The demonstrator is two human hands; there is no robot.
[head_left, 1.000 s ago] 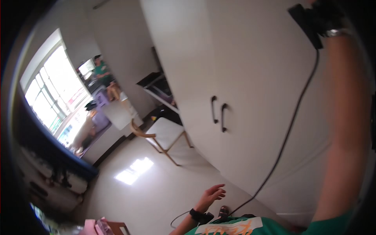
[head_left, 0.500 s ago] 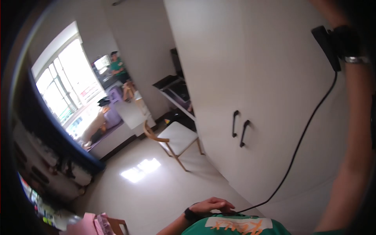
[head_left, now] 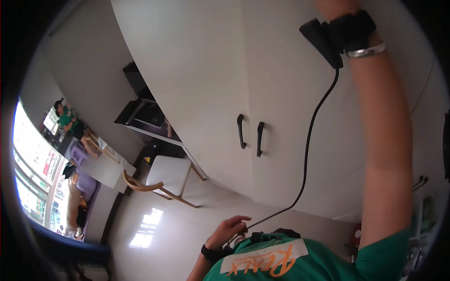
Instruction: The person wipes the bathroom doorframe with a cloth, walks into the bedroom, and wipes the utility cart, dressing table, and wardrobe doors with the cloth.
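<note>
My right arm is raised along the right side, and my right hand (head_left: 335, 6) is cut off by the top edge, so its fingers and anything in them are hidden. On that wrist sit a black strap (head_left: 354, 33) and a silver band (head_left: 365, 50), beside a black wedge-shaped device (head_left: 321, 43). A black cable (head_left: 308, 150) runs from the device down to my left hand (head_left: 230, 229), in front of my green shirt (head_left: 323, 260). The left fingers are loosely bent and apart, the index finger stretched out. The cable passes at the fingertips; no grip on it shows.
A tall pale cabinet (head_left: 201, 84) with two black handles (head_left: 259, 139) stands in front. Left of it are a wooden chair (head_left: 168, 171) with a white seat and a desk (head_left: 152, 114) with dark equipment. Another person (head_left: 68, 117) in green is near the window (head_left: 40, 173).
My view has swung to the right, so room and cabinet shift left in the picture. My raised right arm sits nearer the middle. The left index finger now stands out from the other fingers.
</note>
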